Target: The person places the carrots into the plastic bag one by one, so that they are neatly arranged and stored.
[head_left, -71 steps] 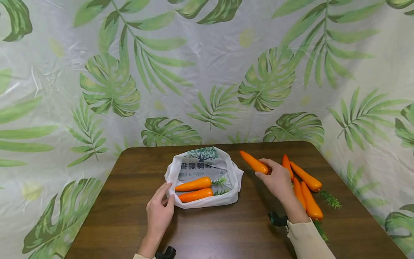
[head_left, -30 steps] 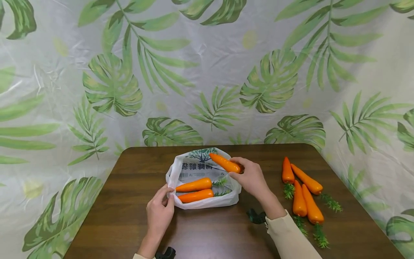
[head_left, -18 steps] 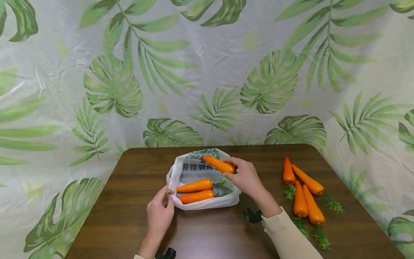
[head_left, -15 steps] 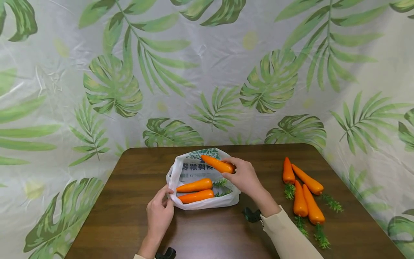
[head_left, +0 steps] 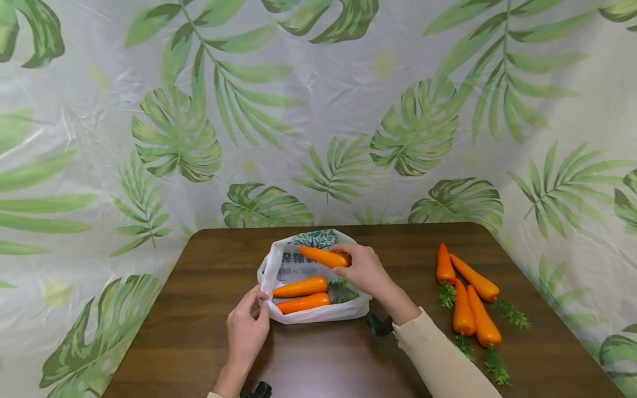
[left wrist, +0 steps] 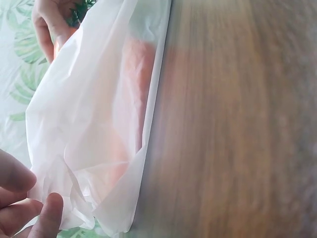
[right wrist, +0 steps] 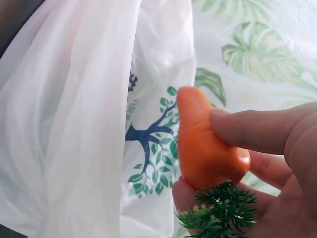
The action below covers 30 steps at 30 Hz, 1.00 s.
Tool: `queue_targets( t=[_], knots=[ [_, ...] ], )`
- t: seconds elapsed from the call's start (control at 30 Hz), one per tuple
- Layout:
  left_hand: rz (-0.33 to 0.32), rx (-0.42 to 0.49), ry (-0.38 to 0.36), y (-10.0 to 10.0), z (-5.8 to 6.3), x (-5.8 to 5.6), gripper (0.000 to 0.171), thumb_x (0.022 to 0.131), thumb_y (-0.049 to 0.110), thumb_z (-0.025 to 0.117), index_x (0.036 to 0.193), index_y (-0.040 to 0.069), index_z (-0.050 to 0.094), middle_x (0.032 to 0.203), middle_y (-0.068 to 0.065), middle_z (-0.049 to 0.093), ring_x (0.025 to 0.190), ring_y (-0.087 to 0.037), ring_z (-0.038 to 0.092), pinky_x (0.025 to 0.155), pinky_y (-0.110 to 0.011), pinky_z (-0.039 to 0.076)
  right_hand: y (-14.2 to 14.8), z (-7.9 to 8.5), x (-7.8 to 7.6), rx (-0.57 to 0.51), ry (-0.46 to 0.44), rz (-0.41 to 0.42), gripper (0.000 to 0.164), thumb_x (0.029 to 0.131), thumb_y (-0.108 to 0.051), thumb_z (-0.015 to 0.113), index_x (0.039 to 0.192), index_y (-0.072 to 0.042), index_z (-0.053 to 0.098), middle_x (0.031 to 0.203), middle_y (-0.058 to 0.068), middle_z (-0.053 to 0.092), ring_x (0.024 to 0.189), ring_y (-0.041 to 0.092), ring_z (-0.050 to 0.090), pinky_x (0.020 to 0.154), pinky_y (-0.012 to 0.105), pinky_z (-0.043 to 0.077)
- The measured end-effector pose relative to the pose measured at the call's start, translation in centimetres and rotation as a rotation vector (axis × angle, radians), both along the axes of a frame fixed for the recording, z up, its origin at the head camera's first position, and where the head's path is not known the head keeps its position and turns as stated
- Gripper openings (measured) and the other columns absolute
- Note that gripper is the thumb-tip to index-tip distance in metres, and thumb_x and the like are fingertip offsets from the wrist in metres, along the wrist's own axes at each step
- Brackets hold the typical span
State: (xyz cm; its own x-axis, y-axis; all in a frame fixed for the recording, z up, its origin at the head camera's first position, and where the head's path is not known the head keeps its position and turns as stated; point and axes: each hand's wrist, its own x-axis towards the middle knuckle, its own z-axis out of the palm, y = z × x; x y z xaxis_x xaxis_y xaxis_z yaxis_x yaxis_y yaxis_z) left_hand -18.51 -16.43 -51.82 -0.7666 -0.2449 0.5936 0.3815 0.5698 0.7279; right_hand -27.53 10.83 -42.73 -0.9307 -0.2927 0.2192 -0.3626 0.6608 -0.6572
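A white plastic bag point(head_left: 318, 317) lies on the table with its mouth spread wide, a printed tree on its inner back wall. Two orange carrots, an upper carrot point(head_left: 301, 287) and a lower carrot point(head_left: 304, 303), lie inside it with green tops to the right. My left hand point(head_left: 247, 326) pinches the bag's left rim between thumb and fingers. Over the bag's opening, my right hand point(head_left: 362, 269) grips a third carrot point(head_left: 320, 256) near its thick end, tip pointing left. The right wrist view shows this carrot's leafy green top point(right wrist: 220, 208) below the fingers.
Several more carrots lie loosely grouped on the right of the table, among them a short-looking carrot point(head_left: 444, 265) and a front carrot point(head_left: 484, 320). The brown wooden table point(head_left: 199, 265) ends at a leaf-patterned curtain point(head_left: 328, 110) behind it.
My right hand has carried the third carrot leftward from beside the carrot group to over the bag's opening. The left hand has stayed at the bag's left rim.
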Motion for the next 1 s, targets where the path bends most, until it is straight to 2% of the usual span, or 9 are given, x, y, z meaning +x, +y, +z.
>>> queue_targets(
  t=[0.23, 0.5, 0.8, 1.0],
  knots=[
    [0.010, -0.009, 0.009, -0.1, 0.0, -0.1, 0.015, 0.084, -0.006, 0.070, 0.090, 0.008, 0.068, 0.122, -0.008, 0.070, 0.107, -0.028, 0.068, 0.072, -0.041, 0.061, -1.0, 0.1, -1.2, 0.090, -0.014, 0.109, 0.042, 0.084, -0.010, 0.081, 0.125, -0.017, 0.071, 0.113, -0.003, 0.069, 0.087, 0.013, 0.059, 0.079, 0.033, 0.055],
    [0.010, -0.007, 0.008, -0.1, 0.0, -0.1, 0.016, 0.084, -0.006, 0.071, 0.089, 0.008, 0.068, 0.124, -0.006, 0.069, 0.110, -0.027, 0.067, 0.073, -0.040, 0.061, -2.3, 0.3, -2.8, 0.203, -0.018, 0.229, 0.042, 0.084, -0.012, 0.080, 0.125, -0.015, 0.070, 0.109, -0.003, 0.068, 0.086, 0.014, 0.057, 0.074, 0.031, 0.054],
    [0.008, -0.012, 0.033, 0.0, -0.2, -0.2, 0.016, 0.083, -0.007, 0.071, 0.088, 0.008, 0.068, 0.125, -0.007, 0.069, 0.110, -0.028, 0.067, 0.072, -0.036, 0.061, -3.5, -0.3, -4.8, 0.258, -0.054, 0.333, 0.040, 0.085, -0.012, 0.081, 0.123, -0.017, 0.072, 0.111, -0.003, 0.070, 0.091, 0.014, 0.059, 0.078, 0.032, 0.053],
    [0.012, -0.012, 0.045, -0.1, -0.1, -0.2, 0.016, 0.083, -0.008, 0.071, 0.088, 0.008, 0.068, 0.124, -0.008, 0.069, 0.108, -0.028, 0.068, 0.071, -0.037, 0.061, -4.5, -1.0, -5.9, 0.267, -0.092, 0.390, 0.040, 0.085, -0.011, 0.081, 0.123, -0.014, 0.071, 0.115, -0.002, 0.070, 0.094, 0.015, 0.061, 0.082, 0.032, 0.053]
  ],
)
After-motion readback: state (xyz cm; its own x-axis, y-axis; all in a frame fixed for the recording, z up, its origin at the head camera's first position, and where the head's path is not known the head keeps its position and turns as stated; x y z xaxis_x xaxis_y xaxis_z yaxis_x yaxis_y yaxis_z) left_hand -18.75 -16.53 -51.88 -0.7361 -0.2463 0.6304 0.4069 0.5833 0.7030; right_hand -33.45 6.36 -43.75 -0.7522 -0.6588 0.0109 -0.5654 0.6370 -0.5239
